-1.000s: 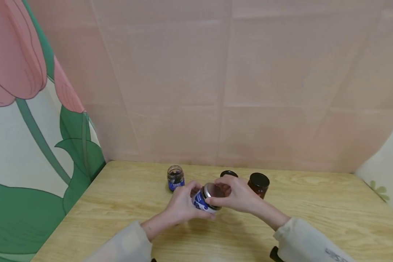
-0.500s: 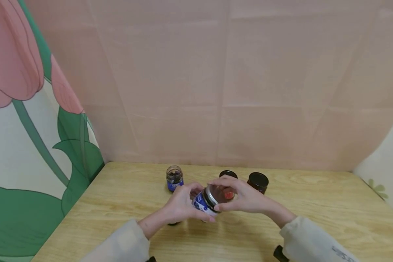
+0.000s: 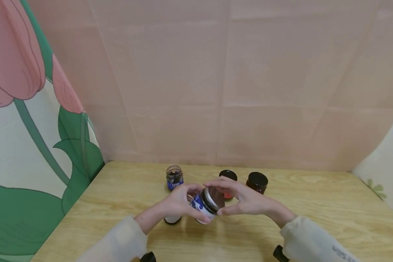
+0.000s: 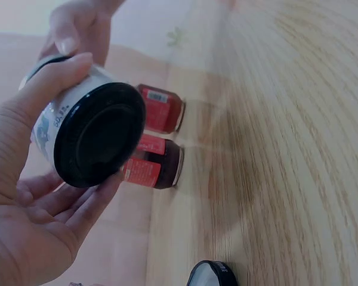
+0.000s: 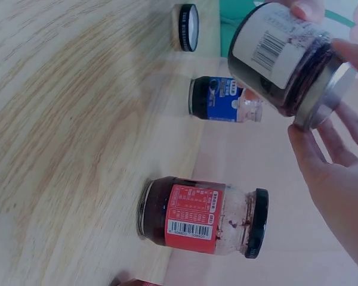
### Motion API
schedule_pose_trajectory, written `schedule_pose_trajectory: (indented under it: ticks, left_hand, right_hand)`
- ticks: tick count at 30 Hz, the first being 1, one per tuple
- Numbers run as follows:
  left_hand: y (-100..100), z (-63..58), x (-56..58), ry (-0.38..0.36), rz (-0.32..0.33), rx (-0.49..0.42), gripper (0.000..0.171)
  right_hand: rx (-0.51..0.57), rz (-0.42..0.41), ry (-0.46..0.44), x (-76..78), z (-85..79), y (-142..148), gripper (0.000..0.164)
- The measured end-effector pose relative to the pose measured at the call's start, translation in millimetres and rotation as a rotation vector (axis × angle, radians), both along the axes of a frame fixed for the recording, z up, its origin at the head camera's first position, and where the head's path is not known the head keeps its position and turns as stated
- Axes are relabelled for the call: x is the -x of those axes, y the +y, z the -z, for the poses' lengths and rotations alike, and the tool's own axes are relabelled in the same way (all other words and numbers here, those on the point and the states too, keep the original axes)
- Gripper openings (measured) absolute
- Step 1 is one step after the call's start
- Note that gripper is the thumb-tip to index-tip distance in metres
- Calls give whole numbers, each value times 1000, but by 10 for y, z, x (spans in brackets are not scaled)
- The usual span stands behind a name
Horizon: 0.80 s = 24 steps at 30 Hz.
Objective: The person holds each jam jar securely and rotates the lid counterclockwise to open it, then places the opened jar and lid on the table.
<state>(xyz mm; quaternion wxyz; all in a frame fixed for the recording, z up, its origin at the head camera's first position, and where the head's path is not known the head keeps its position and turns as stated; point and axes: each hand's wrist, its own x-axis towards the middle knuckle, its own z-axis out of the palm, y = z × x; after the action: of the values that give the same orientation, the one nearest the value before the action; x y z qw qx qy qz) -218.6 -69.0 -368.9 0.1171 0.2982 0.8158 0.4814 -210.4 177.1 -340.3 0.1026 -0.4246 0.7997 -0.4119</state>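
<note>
My left grip point(image 3: 178, 203) holds the tilted jar point(image 3: 197, 203), right grip point(image 3: 245, 198) its lid point(image 3: 217, 198); any left-hand slackness could drop the jar!

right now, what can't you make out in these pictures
Head view: the middle of one red jar, behind the right hand.
Left wrist view: the rest of the loose lid, cut off by the bottom edge.
Right wrist view: most of the other red jar, cut off below; fine print on the held jar, too small.
</note>
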Motion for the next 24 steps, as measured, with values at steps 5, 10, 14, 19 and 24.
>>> schedule_pose_trajectory:
  ticks: [5, 10, 14, 19, 24]
  left_hand:
    - [-20, -10, -49, 33, -14, -22, 59]
    - [-9, -17, -78, 50, -72, 16, 62]
    - [9, -6, -94, 55, -98, 28, 63]
    - [13, 12, -98, 62, -103, 27, 61]
    - [11, 8, -99, 71, -97, 34, 62]
  right_hand:
    - [-16, 173, 86, -52, 7, -106, 52]
    - [-134, 363, 206, -85, 1, -219, 35]
    - [-188, 431, 111, -96, -9, -267, 37]
    - [-168, 460, -79, -103, -36, -286, 43]
    - [-147, 448, -126, -99, -45, -274, 40]
